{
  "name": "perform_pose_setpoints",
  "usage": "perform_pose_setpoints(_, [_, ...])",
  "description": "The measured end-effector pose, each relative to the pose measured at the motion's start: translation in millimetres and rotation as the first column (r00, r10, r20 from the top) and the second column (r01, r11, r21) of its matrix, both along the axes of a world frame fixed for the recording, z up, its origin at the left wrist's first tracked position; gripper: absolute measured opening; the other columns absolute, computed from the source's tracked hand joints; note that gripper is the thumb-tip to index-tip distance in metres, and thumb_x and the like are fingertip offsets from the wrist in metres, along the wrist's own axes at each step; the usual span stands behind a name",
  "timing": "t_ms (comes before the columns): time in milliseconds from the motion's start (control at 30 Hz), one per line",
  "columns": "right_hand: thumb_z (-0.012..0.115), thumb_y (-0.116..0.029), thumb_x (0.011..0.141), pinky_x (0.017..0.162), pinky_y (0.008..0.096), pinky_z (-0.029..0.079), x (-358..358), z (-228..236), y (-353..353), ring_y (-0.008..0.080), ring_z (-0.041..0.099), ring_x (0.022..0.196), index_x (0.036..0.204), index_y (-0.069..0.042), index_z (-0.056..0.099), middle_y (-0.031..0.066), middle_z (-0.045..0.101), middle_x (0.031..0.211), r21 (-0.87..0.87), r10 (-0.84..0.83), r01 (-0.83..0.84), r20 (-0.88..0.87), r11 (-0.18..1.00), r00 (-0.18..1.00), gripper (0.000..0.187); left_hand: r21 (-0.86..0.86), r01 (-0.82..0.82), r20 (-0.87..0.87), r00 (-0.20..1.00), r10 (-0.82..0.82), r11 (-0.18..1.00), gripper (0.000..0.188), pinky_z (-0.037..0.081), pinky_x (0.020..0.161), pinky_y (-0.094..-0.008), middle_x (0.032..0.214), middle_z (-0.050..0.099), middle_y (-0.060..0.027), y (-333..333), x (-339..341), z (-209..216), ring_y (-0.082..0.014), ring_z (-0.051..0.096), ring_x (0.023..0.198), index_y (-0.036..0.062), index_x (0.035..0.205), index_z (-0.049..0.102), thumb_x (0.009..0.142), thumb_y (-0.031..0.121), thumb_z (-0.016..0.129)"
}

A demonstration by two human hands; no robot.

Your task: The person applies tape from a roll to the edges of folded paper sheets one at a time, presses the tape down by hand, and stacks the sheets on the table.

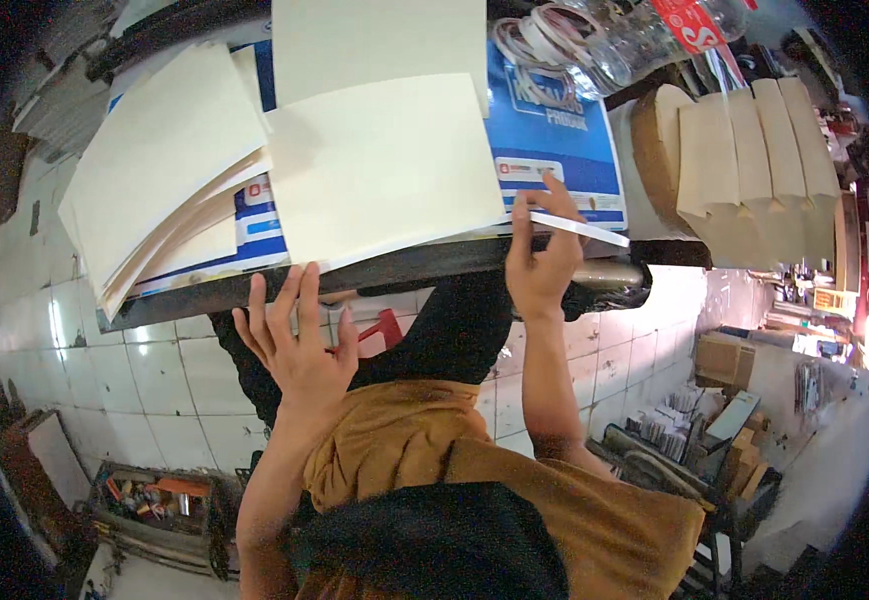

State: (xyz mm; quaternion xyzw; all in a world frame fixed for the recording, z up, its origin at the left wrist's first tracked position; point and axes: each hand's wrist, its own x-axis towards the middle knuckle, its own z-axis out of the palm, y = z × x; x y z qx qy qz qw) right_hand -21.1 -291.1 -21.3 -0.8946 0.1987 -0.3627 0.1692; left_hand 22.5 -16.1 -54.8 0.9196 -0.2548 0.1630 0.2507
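A cream sheet of paper (385, 160) lies in front of me, its near edge along the front of the table. My left hand (300, 335) has its fingers stretched out, with the tips at the sheet's lower left corner. At its lower right corner, my right hand (543, 255) grips a slim, flat white stick (585, 229) that points out to the right. To the left lies a fanned stack of cream sheets (170, 160). Another pale sheet (375, 40) extends away beyond the front one.
A blue printed sheet (555, 135) covers the tabletop under the papers. At the back right are a clear plastic bottle (645, 45) and coiled pale cord (550, 35). Thick folded paper bundles (755, 160) stand at the right. A cluttered crate (160, 505) sits low on the left.
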Motion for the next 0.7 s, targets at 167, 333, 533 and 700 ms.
perform_pose_setpoints(167, [0.066, -0.014, 0.097, 0.098, 0.0444, 0.038, 2, -1, -1, 0.0293, 0.062, 0.098, 0.131, -0.006, 0.061, 0.0067, 0.072, 0.102, -0.067, 0.003, -0.006, -0.044, 0.998, 0.999, 0.036, 0.052, 0.003, -0.001, 1.0, -0.003, 0.999, 0.063, 0.015, 0.122, -0.0595, 0.149, 0.047, -0.0063, -1, 0, 0, -0.0354, 0.032, 0.148, 0.0139, 0.15, 0.051, 0.093, 0.034, 0.07])
perform_pose_setpoints(333, [0.067, -0.014, 0.095, 0.097, 0.0435, 0.037, 3, -1, -3, 0.0289, 0.061, 0.097, 0.128, -0.007, 0.064, 0.0064, 0.071, 0.101, -0.028, 0.012, -0.013, -0.046, 1.0, 0.999, 0.034, 0.06, 0.003, -0.003, 1.0, -0.002, 0.998, 0.064, 0.014, 0.122, -0.06, 0.15, 0.046, -0.0062, -1, 0, -1, -0.0356, 0.032, 0.148, 0.0137, 0.15, 0.051, 0.093, 0.034, 0.07])
perform_pose_setpoints(533, [0.069, -0.014, 0.093, 0.095, 0.0445, 0.039, 5, 5, 1, 0.0307, 0.062, 0.096, 0.126, -0.011, 0.067, 0.0079, 0.069, 0.095, -0.093, -0.011, 0.001, -0.11, 0.996, 0.994, 0.034, 0.118, 0.002, -0.063, 0.998, 0.005, 0.993, 0.065, 0.012, 0.122, -0.0612, 0.151, 0.043, -0.01, 0, -1, 19, -0.0391, 0.029, 0.149, 0.0135, 0.151, 0.05, 0.093, 0.037, 0.07])
perform_pose_setpoints(700, [0.074, -0.019, 0.09, 0.094, 0.0449, 0.039, -4, 11, 29, 0.0302, 0.062, 0.092, 0.119, -0.012, 0.069, 0.0075, 0.068, 0.088, 0.072, 0.082, -0.072, -0.138, 0.995, 0.987, 0.031, 0.114, -0.037, -0.078, 0.996, 0.046, 0.993, 0.064, 0.016, 0.121, -0.0611, 0.157, 0.034, -0.0242, -16, 20, 65, -0.0489, 0.024, 0.148, 0.0036, 0.15, 0.049, 0.096, 0.034, 0.065])
